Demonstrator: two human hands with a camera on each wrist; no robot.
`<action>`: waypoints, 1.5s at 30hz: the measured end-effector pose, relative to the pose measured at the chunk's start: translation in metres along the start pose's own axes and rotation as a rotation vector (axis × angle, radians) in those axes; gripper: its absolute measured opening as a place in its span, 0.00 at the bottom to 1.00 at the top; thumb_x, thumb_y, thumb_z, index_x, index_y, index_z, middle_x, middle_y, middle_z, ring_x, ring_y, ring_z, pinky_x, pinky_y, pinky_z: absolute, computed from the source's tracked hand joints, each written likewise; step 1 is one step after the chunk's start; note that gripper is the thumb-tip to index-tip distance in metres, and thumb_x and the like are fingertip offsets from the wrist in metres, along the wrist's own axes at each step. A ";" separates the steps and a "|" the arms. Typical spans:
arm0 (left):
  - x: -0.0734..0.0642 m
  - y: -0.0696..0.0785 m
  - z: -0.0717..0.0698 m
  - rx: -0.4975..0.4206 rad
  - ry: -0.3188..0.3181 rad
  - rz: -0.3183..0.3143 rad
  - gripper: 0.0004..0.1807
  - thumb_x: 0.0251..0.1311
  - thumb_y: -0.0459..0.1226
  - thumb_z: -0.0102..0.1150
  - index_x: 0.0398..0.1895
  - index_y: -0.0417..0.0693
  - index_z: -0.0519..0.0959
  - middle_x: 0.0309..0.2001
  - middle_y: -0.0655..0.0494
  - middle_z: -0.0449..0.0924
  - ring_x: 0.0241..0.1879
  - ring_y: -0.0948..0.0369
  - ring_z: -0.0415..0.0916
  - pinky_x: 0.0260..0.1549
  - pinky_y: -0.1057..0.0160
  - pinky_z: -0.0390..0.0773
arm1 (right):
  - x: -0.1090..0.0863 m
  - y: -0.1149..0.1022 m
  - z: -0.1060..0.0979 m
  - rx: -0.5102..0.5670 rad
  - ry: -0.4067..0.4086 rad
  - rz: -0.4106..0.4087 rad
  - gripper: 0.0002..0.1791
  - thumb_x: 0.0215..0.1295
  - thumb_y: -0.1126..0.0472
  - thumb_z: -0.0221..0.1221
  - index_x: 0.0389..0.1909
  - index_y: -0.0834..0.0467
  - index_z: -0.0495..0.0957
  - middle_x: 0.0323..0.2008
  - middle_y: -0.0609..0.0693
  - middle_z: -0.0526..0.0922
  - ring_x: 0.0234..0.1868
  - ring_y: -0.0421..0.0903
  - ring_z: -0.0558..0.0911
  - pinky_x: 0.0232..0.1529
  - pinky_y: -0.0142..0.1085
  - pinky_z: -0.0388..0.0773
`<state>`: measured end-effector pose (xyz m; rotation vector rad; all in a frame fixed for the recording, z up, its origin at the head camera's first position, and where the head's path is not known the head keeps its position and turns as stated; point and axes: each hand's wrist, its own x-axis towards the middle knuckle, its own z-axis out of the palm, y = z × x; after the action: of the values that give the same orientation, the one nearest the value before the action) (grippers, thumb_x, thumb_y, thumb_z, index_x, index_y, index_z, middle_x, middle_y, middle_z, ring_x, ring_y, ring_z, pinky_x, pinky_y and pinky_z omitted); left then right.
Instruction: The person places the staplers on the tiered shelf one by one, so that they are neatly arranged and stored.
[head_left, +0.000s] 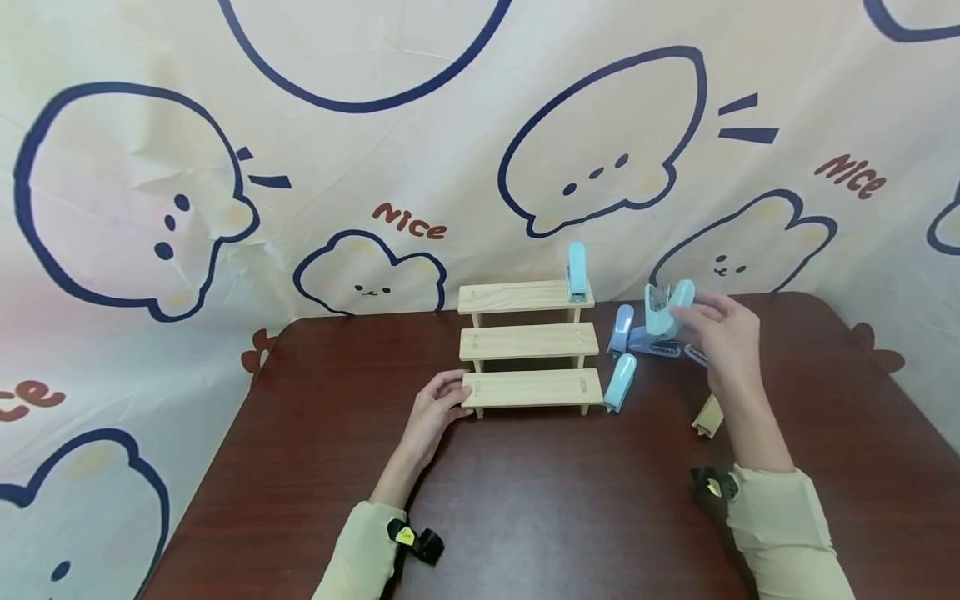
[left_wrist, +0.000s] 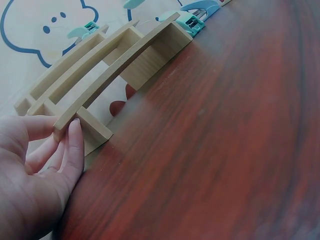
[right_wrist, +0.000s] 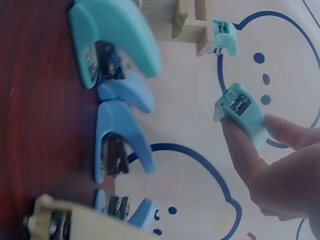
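Note:
My right hand (head_left: 731,337) holds a light turquoise stapler (head_left: 660,317) in the air, right of a three-tier wooden step shelf (head_left: 525,389). In the right wrist view the thumb and fingers pinch this stapler (right_wrist: 247,115) from both sides. My left hand (head_left: 433,410) grips the left end of the lowest tier, and the left wrist view shows its thumb and fingertips round the board's edge (left_wrist: 67,120). On the right end of the top tier stands another turquoise stapler (head_left: 577,271). The middle and lowest tiers are bare.
Beside the shelf's right side lie a turquoise stapler (head_left: 620,382) and several blue staplers (head_left: 621,327), one partly behind my right hand. A cream stapler (head_left: 707,418) lies by my right forearm. Behind the dark wooden table (head_left: 525,500) hangs a printed cloth (head_left: 465,167).

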<state>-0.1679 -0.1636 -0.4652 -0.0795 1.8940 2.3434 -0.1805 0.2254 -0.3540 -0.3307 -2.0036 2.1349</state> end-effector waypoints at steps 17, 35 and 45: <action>0.001 0.000 0.002 0.009 0.002 0.001 0.22 0.70 0.28 0.59 0.65 0.31 0.73 0.45 0.50 0.78 0.39 0.60 0.79 0.38 0.65 0.83 | -0.004 -0.020 0.037 0.146 0.045 -0.039 0.31 0.67 0.62 0.70 0.68 0.67 0.73 0.40 0.42 0.87 0.39 0.37 0.88 0.41 0.29 0.84; 0.002 0.002 0.002 -0.010 -0.007 0.009 0.21 0.69 0.28 0.59 0.64 0.31 0.73 0.44 0.51 0.80 0.38 0.61 0.80 0.38 0.65 0.83 | 0.005 -0.054 0.047 -0.058 0.008 -0.097 0.34 0.66 0.56 0.71 0.70 0.61 0.72 0.49 0.47 0.88 0.42 0.35 0.87 0.45 0.28 0.83; 0.001 0.002 0.001 0.008 -0.001 -0.002 0.21 0.69 0.28 0.60 0.64 0.32 0.74 0.45 0.50 0.79 0.39 0.60 0.80 0.38 0.65 0.83 | 0.009 -0.068 0.052 -0.244 -0.101 -0.103 0.36 0.69 0.52 0.68 0.73 0.60 0.69 0.59 0.58 0.81 0.48 0.40 0.85 0.46 0.29 0.83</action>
<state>-0.1689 -0.1632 -0.4637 -0.0794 1.9018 2.3347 -0.2052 0.1827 -0.2834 -0.1527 -2.2903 1.8845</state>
